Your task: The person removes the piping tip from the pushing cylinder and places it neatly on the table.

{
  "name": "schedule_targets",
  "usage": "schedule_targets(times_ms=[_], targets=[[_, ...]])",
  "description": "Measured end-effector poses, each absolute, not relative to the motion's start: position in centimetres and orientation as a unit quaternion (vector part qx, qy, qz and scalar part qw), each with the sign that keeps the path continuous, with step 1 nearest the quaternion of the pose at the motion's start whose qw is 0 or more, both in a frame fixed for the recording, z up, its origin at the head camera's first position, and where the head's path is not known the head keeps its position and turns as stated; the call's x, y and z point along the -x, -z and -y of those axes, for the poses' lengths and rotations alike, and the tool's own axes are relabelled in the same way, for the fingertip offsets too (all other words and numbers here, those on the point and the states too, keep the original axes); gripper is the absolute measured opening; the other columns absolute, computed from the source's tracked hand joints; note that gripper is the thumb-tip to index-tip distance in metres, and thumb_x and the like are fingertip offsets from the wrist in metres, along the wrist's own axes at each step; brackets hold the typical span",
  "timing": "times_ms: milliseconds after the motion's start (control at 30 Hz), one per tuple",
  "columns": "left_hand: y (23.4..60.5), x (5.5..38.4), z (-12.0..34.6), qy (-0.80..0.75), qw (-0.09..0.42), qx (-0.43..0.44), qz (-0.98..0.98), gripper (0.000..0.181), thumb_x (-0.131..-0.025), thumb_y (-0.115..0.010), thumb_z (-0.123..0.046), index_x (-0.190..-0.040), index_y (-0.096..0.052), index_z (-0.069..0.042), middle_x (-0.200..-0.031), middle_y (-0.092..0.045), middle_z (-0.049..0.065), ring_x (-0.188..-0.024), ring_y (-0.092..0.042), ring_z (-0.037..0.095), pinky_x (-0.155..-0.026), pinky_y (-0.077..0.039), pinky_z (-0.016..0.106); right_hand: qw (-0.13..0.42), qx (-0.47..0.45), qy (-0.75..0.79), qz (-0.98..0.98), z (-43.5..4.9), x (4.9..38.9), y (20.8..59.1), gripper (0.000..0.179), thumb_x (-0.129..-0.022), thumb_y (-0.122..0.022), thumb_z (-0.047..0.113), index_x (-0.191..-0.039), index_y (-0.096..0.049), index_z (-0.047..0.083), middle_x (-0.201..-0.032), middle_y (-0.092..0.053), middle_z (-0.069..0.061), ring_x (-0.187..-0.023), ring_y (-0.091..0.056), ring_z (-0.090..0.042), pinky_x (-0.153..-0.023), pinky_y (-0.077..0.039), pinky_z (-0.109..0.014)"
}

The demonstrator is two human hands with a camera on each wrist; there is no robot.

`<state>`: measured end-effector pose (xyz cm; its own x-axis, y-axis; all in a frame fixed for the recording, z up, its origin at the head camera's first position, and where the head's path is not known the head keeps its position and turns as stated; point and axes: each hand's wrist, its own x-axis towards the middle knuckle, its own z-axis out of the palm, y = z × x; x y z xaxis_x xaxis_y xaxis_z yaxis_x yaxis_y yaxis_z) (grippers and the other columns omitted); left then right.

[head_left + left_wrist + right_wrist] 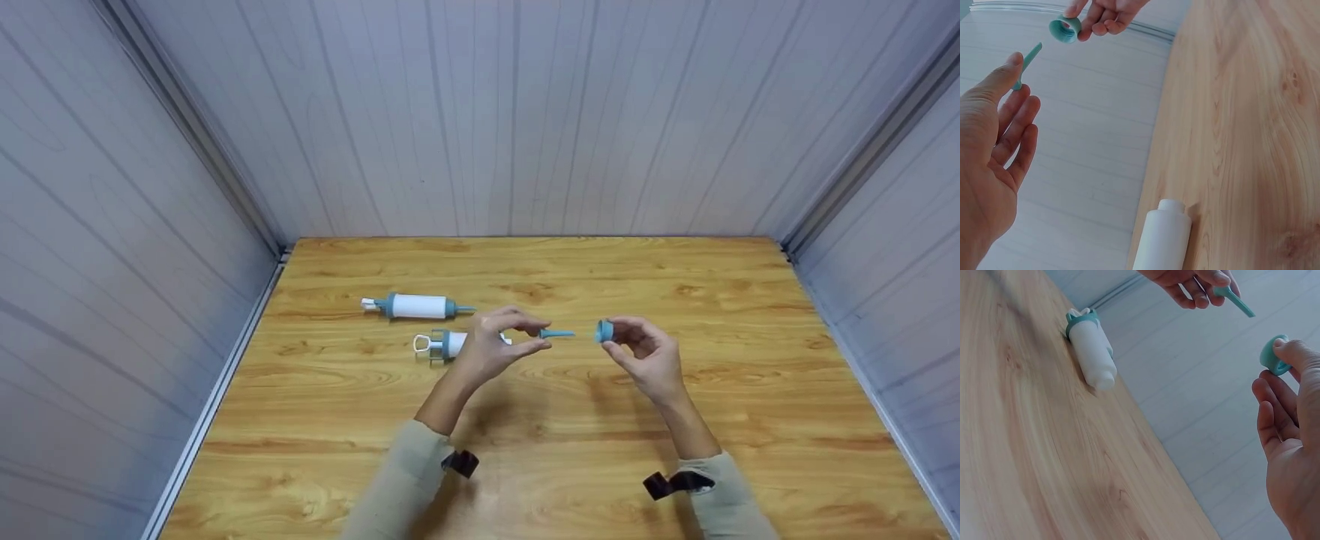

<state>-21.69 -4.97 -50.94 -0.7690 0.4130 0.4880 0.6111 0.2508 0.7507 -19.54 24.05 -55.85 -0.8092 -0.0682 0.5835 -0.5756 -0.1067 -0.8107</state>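
Observation:
My left hand (491,346) pinches a slim teal nozzle (559,334) by its wider base, thumb against fingers, with the tip pointing right. Facing it, my right hand (658,365) holds a teal threaded ring cap (604,331) between thumb and fingertips. A small gap separates nozzle and cap, both raised above the table. Below the left hand lies a white syringe-like barrel (456,345) with a teal collar and a white ring handle, partly hidden by that hand. Its bare white neck shows in the left wrist view, where the barrel (1163,239) lies on the wood.
A second syringe-like tool (420,306), white with teal ends and a nozzle fitted, lies farther back on the wooden table (315,420). Pale panel walls (480,120) stand at the back and both sides. Dark straps are on both sleeves.

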Motion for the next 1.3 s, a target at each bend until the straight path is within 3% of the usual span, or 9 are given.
schedule_targets(times_ms=[167,367,733,1033,1133,1300], targets=[[50.5,22.1,4.2,0.518,0.093,0.324,0.786,0.025,-0.097,-0.090,-0.017,-0.119,-0.088,-0.007,-0.108,-0.084,0.011,-0.102,-0.082,0.027,-0.095,-0.067,0.036,0.195,-0.240,-0.701,0.642,-25.3,19.6,55.8,0.035,-0.090,-0.067,-0.031,-0.124,-0.060,-0.031,-0.115,-0.083,0.006,-0.102,-0.078,-0.005,-0.090,-0.063,-0.017],[49.9,22.9,3.1,0.519,0.089,0.326,0.785,0.026,-0.097,-0.089,-0.018,-0.120,-0.087,-0.007,-0.108,-0.084,0.012,-0.103,-0.082,0.028,-0.097,-0.068,0.040,0.210,-0.220,-0.702,0.643,-26.8,20.0,55.8,0.035,-0.090,-0.068,-0.031,-0.125,-0.061,-0.031,-0.115,-0.084,0.005,-0.102,-0.078,-0.005,-0.090,-0.063,-0.017],[49.5,24.0,1.2,0.528,0.071,0.330,0.779,0.028,-0.097,-0.089,-0.016,-0.123,-0.086,-0.005,-0.110,-0.084,0.014,-0.103,-0.081,0.027,-0.098,-0.065,0.029,0.219,-0.179,-0.705,0.650,-29.0,20.7,55.6,0.034,-0.093,-0.071,-0.025,-0.126,-0.063,-0.028,-0.111,-0.084,0.005,-0.099,-0.079,-0.006,-0.086,-0.064,-0.017],[51.2,25.0,-0.2,0.542,0.058,0.316,0.777,0.027,-0.098,-0.088,-0.015,-0.122,-0.086,-0.004,-0.109,-0.084,0.014,-0.102,-0.081,0.029,-0.095,-0.063,0.023,0.198,-0.133,-0.709,0.664,-30.3,21.0,56.3,0.040,-0.097,-0.080,-0.011,-0.130,-0.064,-0.026,-0.109,-0.084,0.006,-0.097,-0.077,-0.007,-0.086,-0.063,-0.017],[52.0,25.3,-0.7,0.549,0.050,0.302,0.778,0.026,-0.098,-0.088,-0.015,-0.122,-0.087,-0.004,-0.110,-0.084,0.015,-0.101,-0.081,0.030,-0.095,-0.065,0.026,0.194,-0.119,-0.702,0.675,-30.6,21.1,56.7,0.043,-0.096,-0.082,-0.008,-0.131,-0.063,-0.026,-0.108,-0.083,0.007,-0.097,-0.077,-0.006,-0.085,-0.063,-0.016],[53.4,25.7,-1.5,0.569,0.024,0.283,0.772,0.028,-0.097,-0.088,-0.012,-0.122,-0.085,0.000,-0.114,-0.084,0.019,-0.103,-0.082,0.033,-0.098,-0.068,0.047,0.194,-0.097,-0.681,0.699,-31.1,21.4,57.5,0.044,-0.098,-0.084,-0.002,-0.132,-0.066,-0.023,-0.105,-0.083,0.010,-0.096,-0.077,-0.005,-0.084,-0.063,-0.016]])
